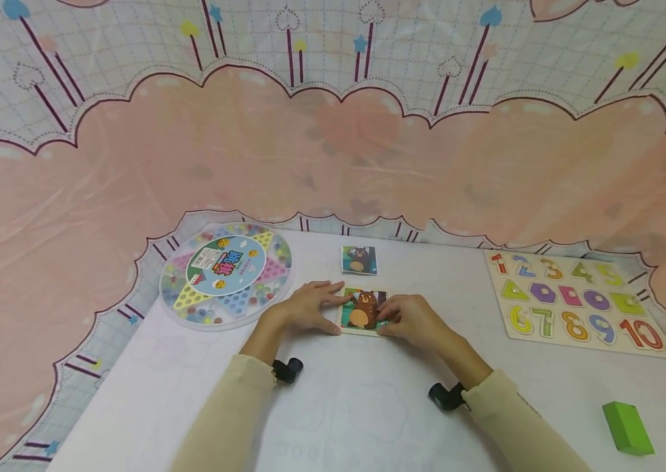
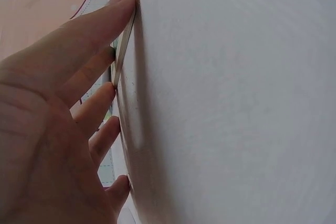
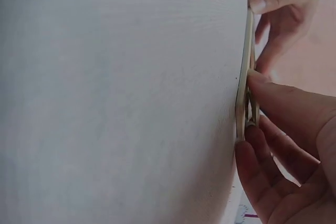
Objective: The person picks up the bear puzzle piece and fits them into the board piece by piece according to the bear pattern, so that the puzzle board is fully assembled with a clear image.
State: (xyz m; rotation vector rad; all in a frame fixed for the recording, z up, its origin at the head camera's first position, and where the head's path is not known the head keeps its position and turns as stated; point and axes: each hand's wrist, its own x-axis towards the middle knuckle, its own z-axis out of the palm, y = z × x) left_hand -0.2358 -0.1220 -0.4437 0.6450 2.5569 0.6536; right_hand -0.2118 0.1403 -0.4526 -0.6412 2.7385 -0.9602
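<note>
A small wooden jigsaw puzzle with a brown bear picture lies flat on the white table in the head view. My left hand rests at its left side, thumb on the near edge and the other fingers fairly straight. Over the puzzle's right side, my right hand pinches a thin puzzle piece between thumb and fingers. In the right wrist view that piece stands slightly tilted above the board. Its picture side is mostly hidden by the fingers. Behind the puzzle lies a matching bear picture card.
To the left lies a round marble board game in a clear case. A wooden number and shape board occupies the right side of the table. Nearer on the right stands a green block. A patterned cloth hangs behind.
</note>
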